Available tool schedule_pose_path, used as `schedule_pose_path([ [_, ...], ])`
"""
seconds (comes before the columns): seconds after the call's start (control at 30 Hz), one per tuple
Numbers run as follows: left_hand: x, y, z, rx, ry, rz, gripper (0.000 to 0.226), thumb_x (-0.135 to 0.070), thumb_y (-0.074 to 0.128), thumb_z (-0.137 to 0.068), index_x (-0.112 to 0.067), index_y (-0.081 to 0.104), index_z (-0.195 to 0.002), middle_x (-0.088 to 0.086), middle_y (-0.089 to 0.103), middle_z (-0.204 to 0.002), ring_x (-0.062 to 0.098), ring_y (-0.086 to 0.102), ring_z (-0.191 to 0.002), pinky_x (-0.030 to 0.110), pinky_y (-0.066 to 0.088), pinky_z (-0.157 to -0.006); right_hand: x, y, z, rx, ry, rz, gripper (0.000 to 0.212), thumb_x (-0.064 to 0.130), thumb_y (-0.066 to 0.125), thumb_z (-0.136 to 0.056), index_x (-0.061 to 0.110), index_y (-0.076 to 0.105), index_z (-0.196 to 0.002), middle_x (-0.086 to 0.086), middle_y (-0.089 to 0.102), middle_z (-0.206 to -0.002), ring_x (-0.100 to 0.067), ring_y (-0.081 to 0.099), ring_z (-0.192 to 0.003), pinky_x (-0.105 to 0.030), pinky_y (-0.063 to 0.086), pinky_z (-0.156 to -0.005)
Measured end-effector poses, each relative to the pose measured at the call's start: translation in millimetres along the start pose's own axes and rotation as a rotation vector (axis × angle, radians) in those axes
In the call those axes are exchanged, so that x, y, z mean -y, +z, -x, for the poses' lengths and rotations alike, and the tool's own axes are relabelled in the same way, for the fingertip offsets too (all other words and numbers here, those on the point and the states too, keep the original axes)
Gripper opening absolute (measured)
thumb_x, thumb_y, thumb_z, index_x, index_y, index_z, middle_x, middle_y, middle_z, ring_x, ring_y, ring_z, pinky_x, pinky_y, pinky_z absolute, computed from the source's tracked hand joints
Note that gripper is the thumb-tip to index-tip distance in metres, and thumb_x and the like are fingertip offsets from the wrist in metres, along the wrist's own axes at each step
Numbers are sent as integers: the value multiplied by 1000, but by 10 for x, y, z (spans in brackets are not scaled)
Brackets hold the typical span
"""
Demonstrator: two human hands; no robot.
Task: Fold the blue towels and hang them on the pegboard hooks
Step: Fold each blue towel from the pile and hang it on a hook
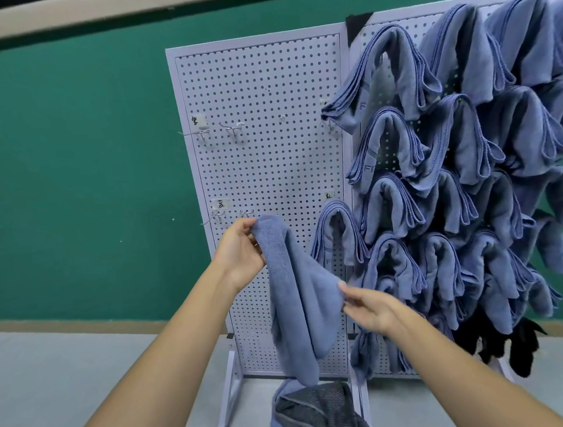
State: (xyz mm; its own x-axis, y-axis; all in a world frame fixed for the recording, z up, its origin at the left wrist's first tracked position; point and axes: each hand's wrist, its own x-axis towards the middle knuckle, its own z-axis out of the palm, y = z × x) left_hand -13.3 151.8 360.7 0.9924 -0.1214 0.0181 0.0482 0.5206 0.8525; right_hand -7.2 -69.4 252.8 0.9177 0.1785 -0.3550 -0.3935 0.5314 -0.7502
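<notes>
A blue towel (298, 291) hangs folded lengthwise in front of the left white pegboard (264, 118). My left hand (239, 251) grips its top fold just below two bare hooks (247, 213) in the lower row. My right hand (368, 308) pinches the towel's right edge lower down. One folded blue towel (338, 232) hangs on the hook at the right of that row. The right pegboard (380, 76) is covered with several folded blue towels (457, 162).
Bare hooks (232, 128) stick out of the left board's upper row. A pile of grey and blue cloth (322, 419) lies on the floor at the board's foot. Black cloths (523, 345) hang at the right board's lower edge. A green wall stands behind.
</notes>
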Motion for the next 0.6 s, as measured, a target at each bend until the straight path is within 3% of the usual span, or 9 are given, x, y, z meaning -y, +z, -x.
schedule_pose_path([
  [0.1, -2, 2, 22, -22, 7, -50, 23, -18, 43, -97, -5, 61, -91, 6, 64, -80, 18, 58, -82, 33, 48, -81, -148, 32, 4, -19, 6, 76, 15, -5, 48, -95, -4, 60, -86, -11, 68, -71, -15, 66, -62, -20, 57, -56],
  [0.2, -43, -41, 40, -43, 22, -68, 24, -19, 43, -98, -6, 63, -91, 5, 68, -79, 19, 61, -83, 33, 50, -83, -80, 110, 27, -87, 1, 88, 20, 1, 41, -100, 1, 52, -84, -13, 59, -77, -20, 56, -69, -30, 57, -61],
  [0.27, -76, -71, 36, -40, 35, -84, 24, -20, 43, -98, -6, 63, -94, 6, 67, -84, 21, 59, -89, 36, 48, -90, -42, 136, 45, -164, 28, 229, 14, 10, 39, -102, 0, 49, -98, -16, 56, -87, -26, 58, -78, -41, 54, -75],
  [0.4, -96, -69, 17, -15, 36, -164, 27, -23, 43, -98, -5, 63, -101, 7, 66, -93, 23, 56, -99, 40, 44, -99, -35, 122, 93, -257, 86, 685, 34, 29, 31, -105, 3, 37, -126, -27, 57, -101, -44, 62, -102, -50, 53, -86],
  [0.5, -99, -96, -14, -27, 10, -166, 27, -25, 45, -96, -4, 61, -102, 10, 57, -101, 24, 47, -101, 39, 40, -102, -41, 94, 29, -233, 32, 696, 43, 28, 34, -105, 2, 31, -138, -34, 51, -125, -35, 69, -80, -37, 59, -64],
  [0.53, -104, -110, -24, -37, 2, -167, 26, -26, 47, -96, -5, 61, -102, 11, 55, -102, 24, 45, -101, 39, 40, -101, -45, 88, 5, -228, -18, 648, 33, 22, 38, -104, 1, 40, -129, -31, 54, -123, -28, 68, -69, -31, 57, -53],
  [0.6, -112, -152, -44, -79, -7, -192, 24, -26, 49, -95, -6, 62, -98, 10, 57, -96, 22, 48, -96, 37, 43, -95, -41, 61, -52, -262, -83, 544, 11, 5, 45, -99, 4, 51, -90, -16, 59, -92, -16, 55, -64, -21, 52, -46],
])
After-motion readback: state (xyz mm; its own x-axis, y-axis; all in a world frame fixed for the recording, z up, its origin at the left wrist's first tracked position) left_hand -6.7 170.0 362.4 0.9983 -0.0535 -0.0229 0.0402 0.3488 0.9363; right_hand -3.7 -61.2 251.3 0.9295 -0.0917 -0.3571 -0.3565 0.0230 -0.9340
